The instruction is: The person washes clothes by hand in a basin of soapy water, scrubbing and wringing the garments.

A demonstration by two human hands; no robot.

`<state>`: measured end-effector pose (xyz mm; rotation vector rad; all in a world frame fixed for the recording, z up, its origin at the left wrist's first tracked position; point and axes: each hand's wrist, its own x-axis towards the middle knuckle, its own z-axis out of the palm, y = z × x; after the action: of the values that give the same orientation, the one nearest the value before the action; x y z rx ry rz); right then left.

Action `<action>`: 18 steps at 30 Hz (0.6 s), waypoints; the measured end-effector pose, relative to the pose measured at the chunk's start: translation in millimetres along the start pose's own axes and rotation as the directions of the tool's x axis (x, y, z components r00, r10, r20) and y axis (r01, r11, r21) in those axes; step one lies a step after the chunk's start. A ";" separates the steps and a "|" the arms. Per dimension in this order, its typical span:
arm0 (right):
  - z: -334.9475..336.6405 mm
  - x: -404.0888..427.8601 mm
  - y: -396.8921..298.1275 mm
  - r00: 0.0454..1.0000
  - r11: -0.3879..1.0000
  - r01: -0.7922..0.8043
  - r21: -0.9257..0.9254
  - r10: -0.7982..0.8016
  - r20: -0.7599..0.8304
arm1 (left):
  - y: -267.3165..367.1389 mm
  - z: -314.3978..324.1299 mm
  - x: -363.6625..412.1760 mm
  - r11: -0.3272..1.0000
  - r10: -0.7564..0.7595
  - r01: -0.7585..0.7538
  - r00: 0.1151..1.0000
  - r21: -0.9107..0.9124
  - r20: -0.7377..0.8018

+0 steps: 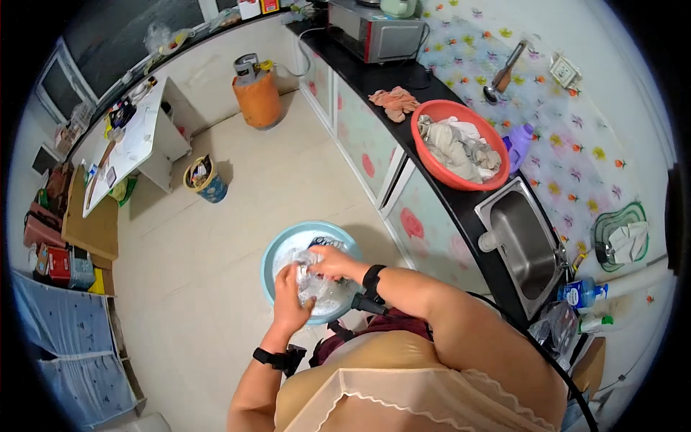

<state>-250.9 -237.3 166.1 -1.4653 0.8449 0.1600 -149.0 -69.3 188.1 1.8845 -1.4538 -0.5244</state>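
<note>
A light blue plastic basin stands on the floor before me, filled with white suds. In it lies a pale, soapy wet cloth, covered in foam, so its shape is hard to make out. My left hand holds the left side of this cloth, thumb towards me. My right hand grips its upper part from the right, with fingertips close to those of the left. Behind the right hand, a dark patterned fabric shows at the far side of the basin.
On the black counter at right sit a red basin of wet laundry, an orange cloth and a purple bottle. A steel sink is nearer. An orange gas cylinder and a bin stand on the floor.
</note>
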 end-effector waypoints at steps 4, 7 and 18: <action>3.1 -0.1 -8.7 0.970 0.934 -0.051 0.353 -0.038 0.240 | 0.9 -11.3 -9.5 0.845 0.268 -0.290 0.957 0.449 0.114; 9.0 -9.8 -25.7 0.939 0.879 -0.116 0.463 -0.054 0.338 | -6.2 -23.7 -7.2 0.776 0.348 -0.338 0.934 0.532 0.085; 24.7 -23.0 -42.5 0.781 0.907 -0.240 0.346 -0.031 0.623 | -11.4 -37.1 27.4 0.691 0.601 -0.525 0.799 0.497 0.009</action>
<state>-232.9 -212.3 210.8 -0.8703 0.3779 0.4949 -108.1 -83.7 207.7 1.6203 -2.0734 0.3125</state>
